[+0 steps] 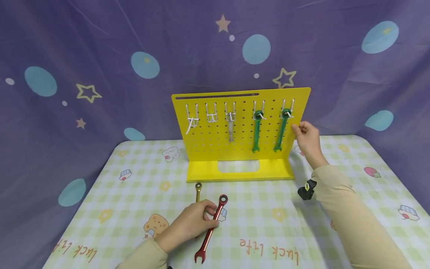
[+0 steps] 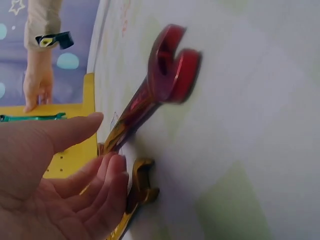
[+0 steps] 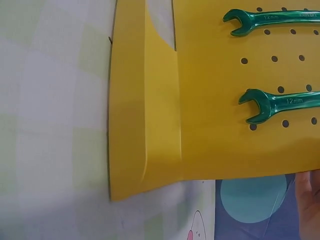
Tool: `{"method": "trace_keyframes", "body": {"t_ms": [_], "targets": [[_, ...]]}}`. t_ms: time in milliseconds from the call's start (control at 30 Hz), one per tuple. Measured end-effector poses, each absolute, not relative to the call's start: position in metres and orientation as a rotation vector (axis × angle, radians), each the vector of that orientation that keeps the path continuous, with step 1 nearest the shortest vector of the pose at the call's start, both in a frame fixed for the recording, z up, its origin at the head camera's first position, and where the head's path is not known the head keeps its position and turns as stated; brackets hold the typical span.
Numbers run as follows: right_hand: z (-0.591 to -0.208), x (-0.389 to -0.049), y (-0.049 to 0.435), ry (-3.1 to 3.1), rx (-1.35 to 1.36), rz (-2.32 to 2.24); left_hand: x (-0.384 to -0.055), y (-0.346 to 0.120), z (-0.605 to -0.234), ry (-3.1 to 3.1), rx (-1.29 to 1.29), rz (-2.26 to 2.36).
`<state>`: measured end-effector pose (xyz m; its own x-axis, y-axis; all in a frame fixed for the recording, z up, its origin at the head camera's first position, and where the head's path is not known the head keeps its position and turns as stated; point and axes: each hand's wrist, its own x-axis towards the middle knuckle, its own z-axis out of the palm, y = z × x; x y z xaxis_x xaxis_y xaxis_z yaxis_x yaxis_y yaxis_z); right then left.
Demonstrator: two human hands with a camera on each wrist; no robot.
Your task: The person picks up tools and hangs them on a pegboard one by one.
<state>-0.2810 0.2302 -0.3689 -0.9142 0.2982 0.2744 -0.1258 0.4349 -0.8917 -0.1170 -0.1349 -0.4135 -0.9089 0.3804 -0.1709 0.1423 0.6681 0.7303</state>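
Note:
My left hand (image 1: 195, 220) is at a red combination wrench (image 1: 209, 234), thumb apart from the fingers and the fingertips by its shaft. In the left wrist view, the red wrench's open end (image 2: 172, 70) points away past the fingertips. A gold wrench (image 1: 198, 192) lies partly hidden behind that hand. My right hand (image 1: 308, 140) pinches the right edge of a yellow pegboard stand (image 1: 242, 149), its thumb on the front face. Two green wrenches (image 1: 256, 132), marked 12mm in the right wrist view, and a silver wrench (image 1: 230, 129) hang on the board.
White double hooks (image 1: 211, 116) stick out from the board's upper left. The stand sits toward the back of a table with a checked cloth (image 1: 268, 239). A purple patterned curtain (image 1: 201, 45) hangs behind. A black wrist device (image 1: 306, 189) is by the right sleeve.

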Motion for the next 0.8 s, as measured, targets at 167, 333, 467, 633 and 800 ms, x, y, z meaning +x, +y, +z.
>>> {"method": "trace_keyframes", "body": {"t_ms": [167, 333, 467, 633, 800], "targets": [[-0.368, -0.279, 0.231, -2.294, -0.151, 1.497, -0.116, -0.129, -0.418, 2.746, 0.476, 0.938], [-0.369, -0.280, 0.230, -2.293, -0.153, 1.494, -0.115, -0.123, -0.418, 2.855, 0.480, 0.841], [-0.369, -0.280, 0.230, -2.303, -0.165, 1.479, -0.116, -0.119, -0.418, 2.848, 0.439, 0.826], [-0.369, -0.280, 0.230, -2.309, -0.160, 1.468, -0.117, -0.118, -0.418, 2.815, 0.425, 0.829], [-0.369, -0.280, 0.228, -2.306, -0.155, 1.469, -0.120, -0.120, -0.413, 2.726, 0.362, 0.910]]}}
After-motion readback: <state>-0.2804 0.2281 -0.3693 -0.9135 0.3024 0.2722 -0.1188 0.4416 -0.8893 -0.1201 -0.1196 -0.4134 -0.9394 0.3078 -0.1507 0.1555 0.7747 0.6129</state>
